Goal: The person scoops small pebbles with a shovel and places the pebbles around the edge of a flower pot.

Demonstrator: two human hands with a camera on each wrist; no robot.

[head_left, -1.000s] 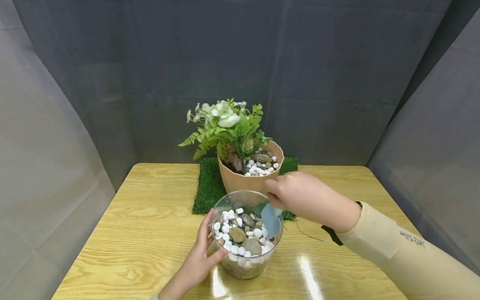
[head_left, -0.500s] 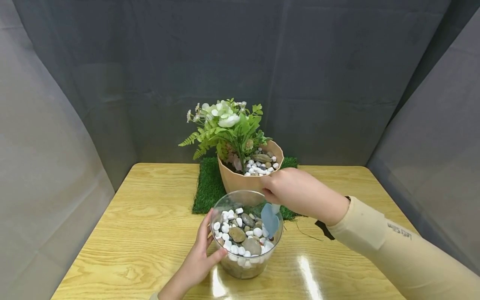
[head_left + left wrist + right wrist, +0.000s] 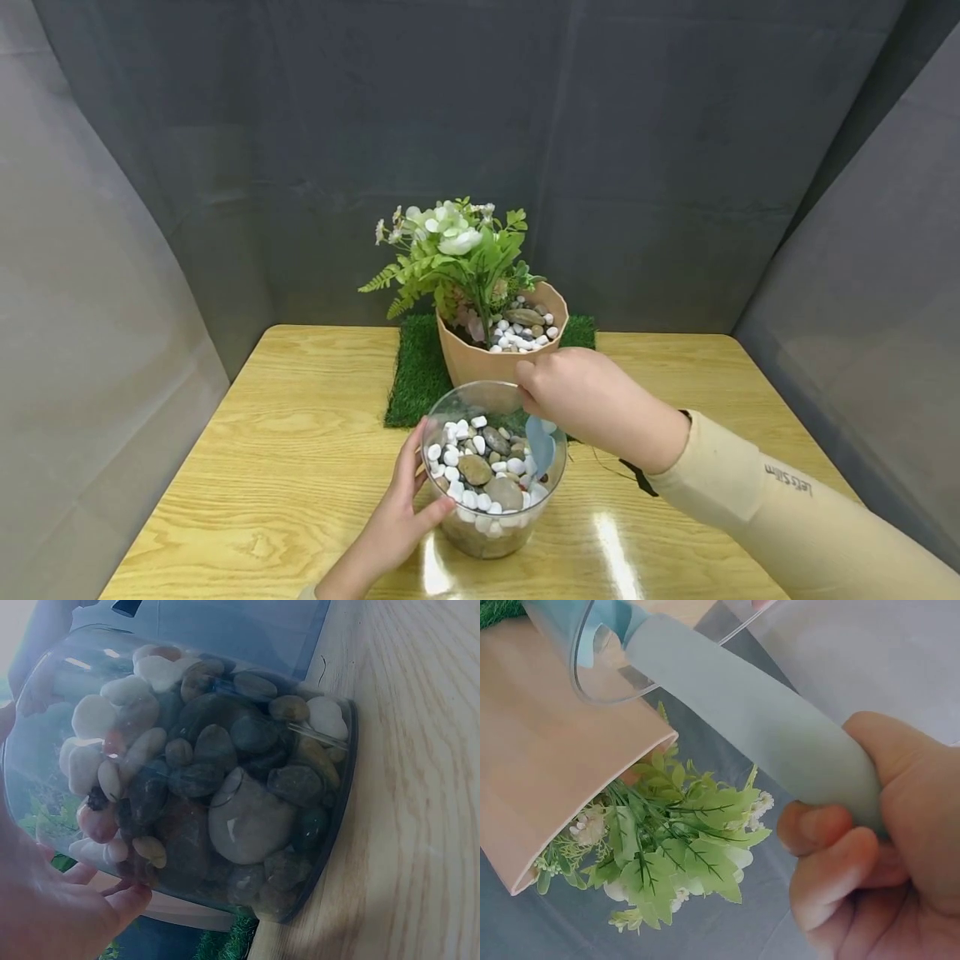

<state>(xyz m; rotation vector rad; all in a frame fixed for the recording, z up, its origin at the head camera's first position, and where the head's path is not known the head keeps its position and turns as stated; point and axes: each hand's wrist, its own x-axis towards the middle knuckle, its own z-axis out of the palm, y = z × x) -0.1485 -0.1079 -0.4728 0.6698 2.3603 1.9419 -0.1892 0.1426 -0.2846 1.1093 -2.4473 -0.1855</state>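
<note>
A clear plastic container (image 3: 483,546) stands on the table, filled part-way with white, brown and grey pebbles (image 3: 474,469). My left hand (image 3: 397,521) grips it from the left, thumb near the front rim and fingers round the side. In my right hand (image 3: 585,402) is a small blue trowel, its thick pale handle (image 3: 757,712) running between thumb and curled fingers in the right wrist view. The trowel's blade (image 3: 540,446) points down inside the container at the right, over the stones; its tip lies among them.
Just behind the container, a peach planter (image 3: 480,367) holds green plants with white flowers (image 3: 457,242) and pebbles. It sits on a square of artificial grass (image 3: 416,383). Grey cloth walls (image 3: 375,108) surround the wooden table (image 3: 247,467).
My right hand has shifted slightly left, and the trowel's blade has turned so that it looks narrower. My left hand and the container stay in place.
</note>
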